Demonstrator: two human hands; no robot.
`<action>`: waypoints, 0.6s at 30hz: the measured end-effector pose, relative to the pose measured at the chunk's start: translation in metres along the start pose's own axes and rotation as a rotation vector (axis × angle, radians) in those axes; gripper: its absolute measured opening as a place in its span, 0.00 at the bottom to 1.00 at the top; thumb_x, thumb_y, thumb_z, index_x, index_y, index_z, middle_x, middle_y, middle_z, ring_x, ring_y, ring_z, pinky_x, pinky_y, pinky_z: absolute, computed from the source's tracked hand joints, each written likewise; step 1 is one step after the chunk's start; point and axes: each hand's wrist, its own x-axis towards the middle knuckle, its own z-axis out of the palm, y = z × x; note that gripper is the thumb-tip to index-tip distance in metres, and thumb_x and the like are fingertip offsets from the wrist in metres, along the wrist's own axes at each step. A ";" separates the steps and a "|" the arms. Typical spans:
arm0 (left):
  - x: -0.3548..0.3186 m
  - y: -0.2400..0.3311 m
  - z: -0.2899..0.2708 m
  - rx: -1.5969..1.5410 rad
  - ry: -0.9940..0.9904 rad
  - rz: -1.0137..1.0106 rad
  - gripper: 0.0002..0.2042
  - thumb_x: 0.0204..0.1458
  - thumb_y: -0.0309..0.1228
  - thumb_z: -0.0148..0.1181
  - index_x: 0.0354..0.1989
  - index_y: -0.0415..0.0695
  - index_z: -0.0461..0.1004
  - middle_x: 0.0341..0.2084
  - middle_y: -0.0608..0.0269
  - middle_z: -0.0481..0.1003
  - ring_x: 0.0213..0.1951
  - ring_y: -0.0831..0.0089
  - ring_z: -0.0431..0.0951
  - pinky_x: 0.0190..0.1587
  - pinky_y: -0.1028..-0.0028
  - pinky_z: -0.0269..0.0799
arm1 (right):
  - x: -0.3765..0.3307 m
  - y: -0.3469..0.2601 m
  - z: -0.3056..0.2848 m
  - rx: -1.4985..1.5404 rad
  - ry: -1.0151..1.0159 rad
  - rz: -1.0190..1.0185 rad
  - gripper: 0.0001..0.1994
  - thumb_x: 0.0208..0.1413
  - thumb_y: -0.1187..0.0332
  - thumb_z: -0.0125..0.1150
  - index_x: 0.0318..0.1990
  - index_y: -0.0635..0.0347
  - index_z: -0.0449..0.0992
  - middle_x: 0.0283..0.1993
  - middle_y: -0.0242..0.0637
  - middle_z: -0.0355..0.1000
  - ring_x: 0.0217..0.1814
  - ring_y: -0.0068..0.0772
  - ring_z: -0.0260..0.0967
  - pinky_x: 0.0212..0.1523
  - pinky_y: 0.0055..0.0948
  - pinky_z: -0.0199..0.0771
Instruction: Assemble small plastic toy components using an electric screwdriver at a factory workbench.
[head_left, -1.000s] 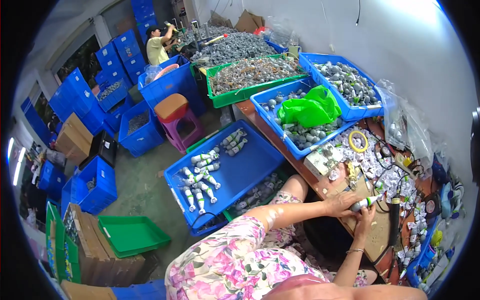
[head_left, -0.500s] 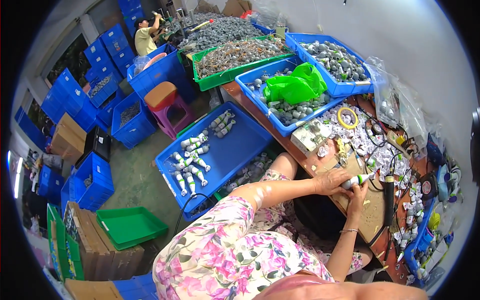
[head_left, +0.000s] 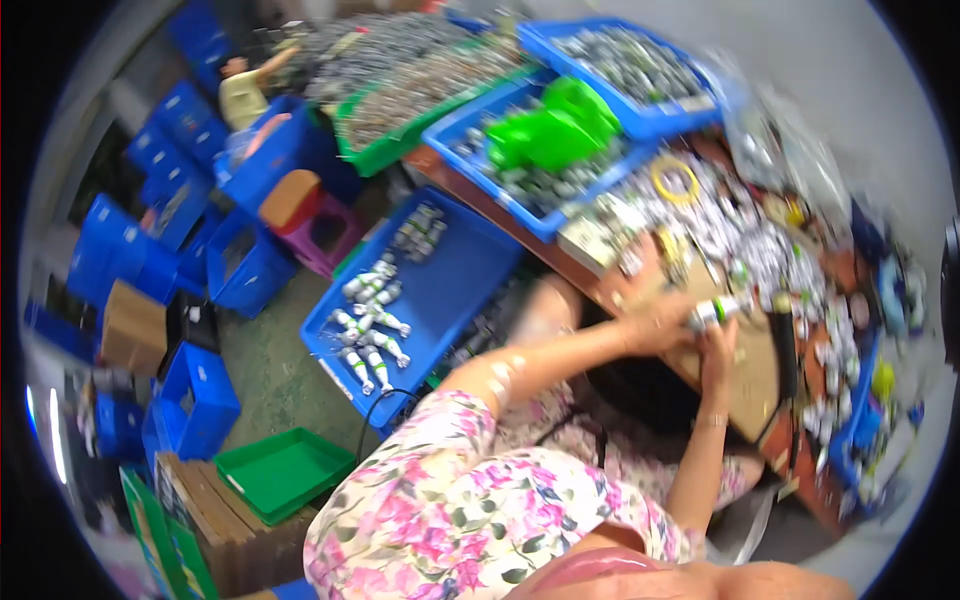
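Over the work board, my left hand [head_left: 655, 325] and my right hand [head_left: 717, 352] are together, closed around a bulb-shaped piece [head_left: 711, 313]. It is white with a green band, and lies tilted with its narrower end up to the right. My left fingers are at its left end, smeared by motion; the right fingers and thumb hold it from below. Beneath them is a tan board [head_left: 752, 385] on the reddish table. To the left, several similar white pieces with green bands [head_left: 368, 330] lie in a blue tray [head_left: 440, 270].
Small white parts [head_left: 770, 255] and a yellow ring [head_left: 676, 182] cover the table beyond my hands. A blue tray [head_left: 560, 222] holds grey pieces and a green bag [head_left: 555, 128]. A stool [head_left: 292, 200] and blue crates stand left; a person [head_left: 243, 95] works at the back.
The whole view has shifted and blurred, with the far trays now further left and higher. Both hands stay on the piece, which now shows more steeply tilted.
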 end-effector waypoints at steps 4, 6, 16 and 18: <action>0.000 -0.006 -0.017 0.031 0.039 -0.065 0.21 0.48 0.36 0.60 0.48 0.38 0.67 0.37 0.47 0.70 0.40 0.50 0.70 0.43 0.61 0.66 | 0.004 -0.018 0.014 -0.066 -0.089 0.080 0.19 0.53 0.69 0.53 0.54 0.56 0.62 0.37 0.27 0.66 0.28 0.14 0.60 0.26 0.15 0.65; 0.000 -0.014 -0.010 0.073 0.065 0.010 0.21 0.50 0.35 0.59 0.50 0.38 0.64 0.39 0.47 0.69 0.43 0.51 0.69 0.46 0.61 0.65 | 0.001 -0.016 -0.001 -0.018 0.074 0.010 0.15 0.54 0.68 0.53 0.50 0.56 0.65 0.35 0.26 0.65 0.28 0.14 0.60 0.27 0.15 0.64; -0.010 -0.018 -0.005 0.083 0.084 0.104 0.23 0.47 0.35 0.59 0.51 0.38 0.63 0.38 0.49 0.67 0.45 0.51 0.67 0.48 0.60 0.63 | 0.051 -0.041 0.136 -0.614 -0.257 -0.305 0.17 0.50 0.57 0.61 0.32 0.66 0.73 0.24 0.39 0.71 0.27 0.27 0.68 0.30 0.28 0.67; -0.004 -0.006 -0.010 -0.124 -0.068 -0.055 0.23 0.46 0.33 0.62 0.49 0.36 0.65 0.38 0.48 0.68 0.43 0.53 0.69 0.45 0.62 0.65 | 0.073 -0.022 0.159 -0.828 -0.339 -0.385 0.16 0.50 0.58 0.61 0.35 0.64 0.74 0.24 0.39 0.71 0.26 0.28 0.69 0.28 0.28 0.67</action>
